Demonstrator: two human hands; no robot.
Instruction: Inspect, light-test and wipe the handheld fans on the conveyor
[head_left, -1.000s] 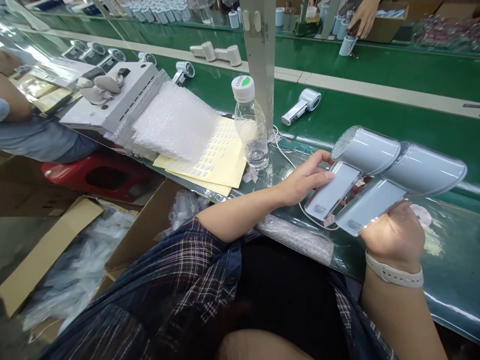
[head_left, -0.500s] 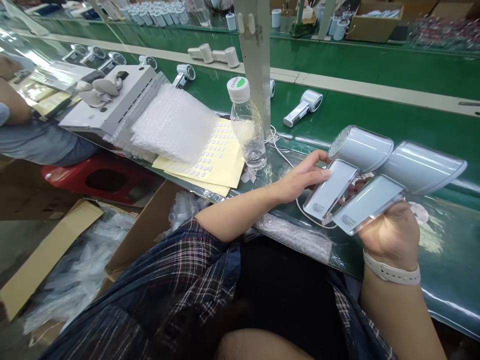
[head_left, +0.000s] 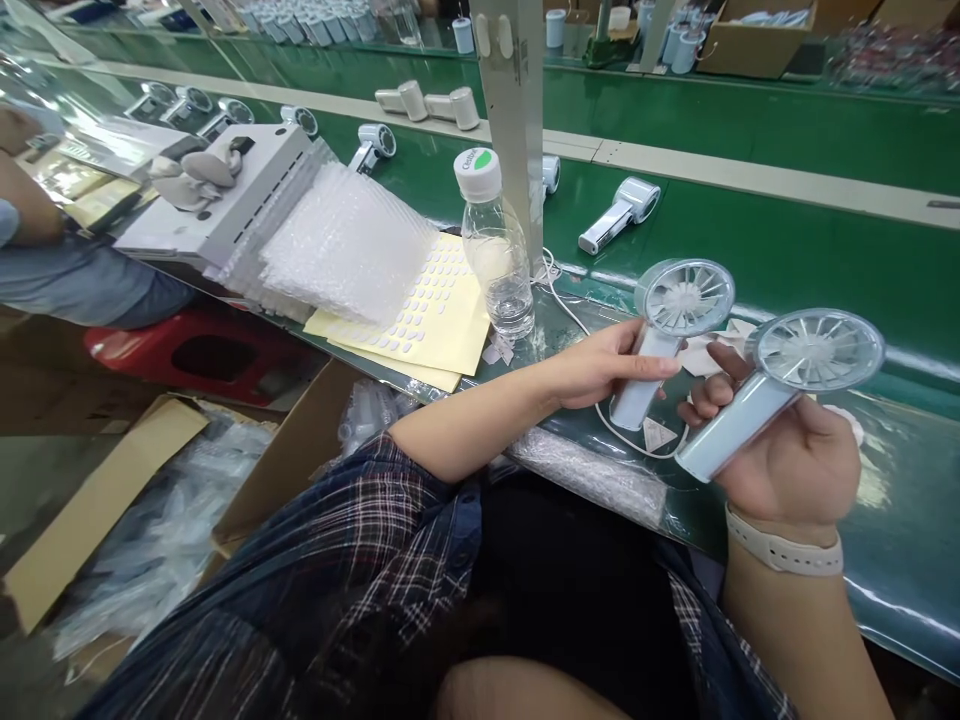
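Note:
My left hand (head_left: 607, 365) is closed around the handle of a light blue handheld fan (head_left: 637, 390), its thumb lying across the front. A second handheld fan (head_left: 739, 425) of the same kind rests in my right hand (head_left: 802, 465), whose fingers curl round the handle from behind. Both fans are tilted, with their round bladed heads up and facing me, and they are held slightly apart over the bench. A white cable (head_left: 637, 447) and a small paper tag (head_left: 658, 434) lie below the left fan.
A water bottle (head_left: 499, 260) stands by a metal post (head_left: 514, 120). Left of it are yellow sticker sheets (head_left: 450, 340), bubble bags (head_left: 345, 245) and a grey box (head_left: 217, 210). Another fan (head_left: 619, 215) lies on the green belt (head_left: 750, 220). A co-worker's arm (head_left: 30, 200) is at far left.
Both fans have been turned about, so their bladed fronts now face me instead of their plain backs. The two fans have moved a little apart. Fans on the belt have shifted slightly right.

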